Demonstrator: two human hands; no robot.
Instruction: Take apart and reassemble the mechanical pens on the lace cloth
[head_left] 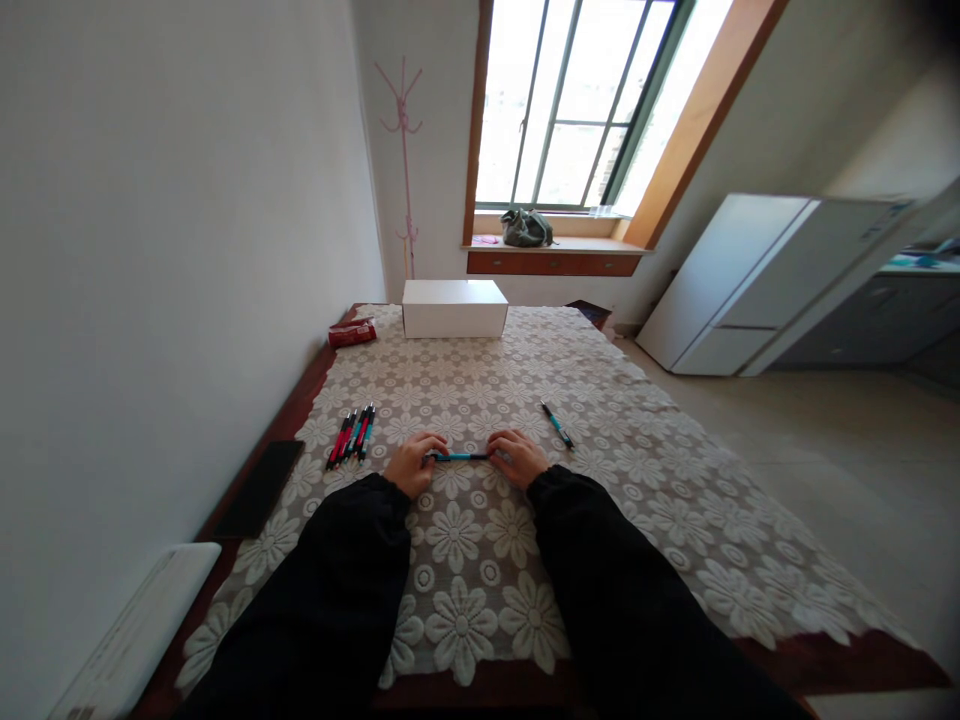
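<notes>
A blue and black pen (461, 457) lies crosswise between my two hands, low over the lace tablecloth (454, 530). My left hand (415, 462) is closed on its left end, thumb and fingers pinching it. The other end is pinched by my right hand (516, 457). To the right of my right hand rests a single blue and black pen (557, 425), slanted on the cloth. Left of my left hand, several red and blue pens (351, 436) lie side by side in a group.
A white box (454, 310) stands at the table's far end, with a red packet (352, 332) to its left. Near the left edge lies a flat black object (261, 488), and a white panel (139, 630) is closer to me. The wall borders the table's left side.
</notes>
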